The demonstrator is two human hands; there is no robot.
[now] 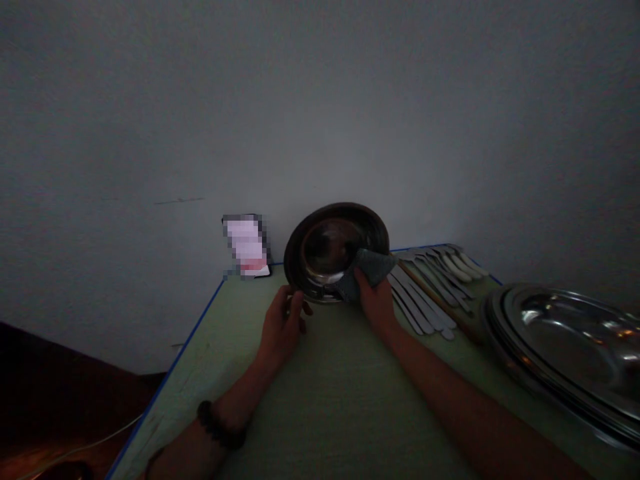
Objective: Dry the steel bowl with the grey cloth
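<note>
A round, shiny metal basin [330,230] stands tilted at the table's back by the wall, its inside facing me. My right hand [375,297] holds a grey cloth [375,265] against the basin's lower right inner side. At the lower left rim is my left hand [284,323], palm turned inward. Its fingers are loosely bent and apart, close to the rim or touching it, with nothing visible between them. A dark beaded bracelet [220,427] circles the left wrist.
Right of the basin lie several flat metal utensils [420,307] and a long wooden stick [430,291]. Stacked oval metal trays [565,327] sit at the right. A phone [247,245] with a blurred screen leans on the wall [320,100]. Blue edging borders the green table [325,400].
</note>
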